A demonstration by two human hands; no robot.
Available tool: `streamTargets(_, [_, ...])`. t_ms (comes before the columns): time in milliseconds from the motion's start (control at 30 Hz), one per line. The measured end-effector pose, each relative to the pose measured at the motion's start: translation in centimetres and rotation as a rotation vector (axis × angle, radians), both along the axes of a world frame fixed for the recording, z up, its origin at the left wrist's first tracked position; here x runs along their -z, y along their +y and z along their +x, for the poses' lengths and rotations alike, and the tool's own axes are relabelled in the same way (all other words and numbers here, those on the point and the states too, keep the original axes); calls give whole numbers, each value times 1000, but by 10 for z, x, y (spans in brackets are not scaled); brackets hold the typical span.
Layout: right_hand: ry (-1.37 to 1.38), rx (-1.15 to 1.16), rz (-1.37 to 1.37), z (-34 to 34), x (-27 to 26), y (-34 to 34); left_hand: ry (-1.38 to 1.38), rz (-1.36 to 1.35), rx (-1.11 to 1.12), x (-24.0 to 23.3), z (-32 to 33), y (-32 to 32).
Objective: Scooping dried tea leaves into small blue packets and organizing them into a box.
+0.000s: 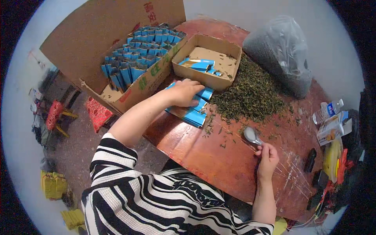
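My left hand (186, 92) lies over a pile of flat blue packets (195, 114) on the table, its fingers bent across the upper ones. Whether it grips a packet is hidden beneath the palm. In my right hand (268, 158) is the handle of a metal spoon (250, 134), held just above or on the tabletop with the bowl towards the leaves. A heap of dried, dark green tea-like leaves (252, 91) spreads beyond the spoon. Behind my left hand stands a shallow cardboard box (205, 79) with several blue packets (201, 64) and scattered leaves inside.
A large carton (155, 80) at left holds rows of upright blue packets (141, 50). A clear plastic bag with dark contents (279, 55) stands behind the heap on the reddish table (194, 147). At right are a plastic bottle (327, 111) and a small printed box (332, 129).
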State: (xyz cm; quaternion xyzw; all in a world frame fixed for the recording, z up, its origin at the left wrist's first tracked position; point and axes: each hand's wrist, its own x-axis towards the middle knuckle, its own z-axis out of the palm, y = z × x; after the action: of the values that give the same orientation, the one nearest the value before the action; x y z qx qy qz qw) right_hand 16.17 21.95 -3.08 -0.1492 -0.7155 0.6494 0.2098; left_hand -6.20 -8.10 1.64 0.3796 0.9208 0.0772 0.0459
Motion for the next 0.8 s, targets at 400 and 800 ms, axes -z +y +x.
streamTargets(400, [-26, -1, -10, 1, -1, -3, -22, -203, -87, -8, -4, 16])
streamTargets(800, [-25, -2, 21, 0, -2, -4, 14, 3, -22, -9, -9, 5])
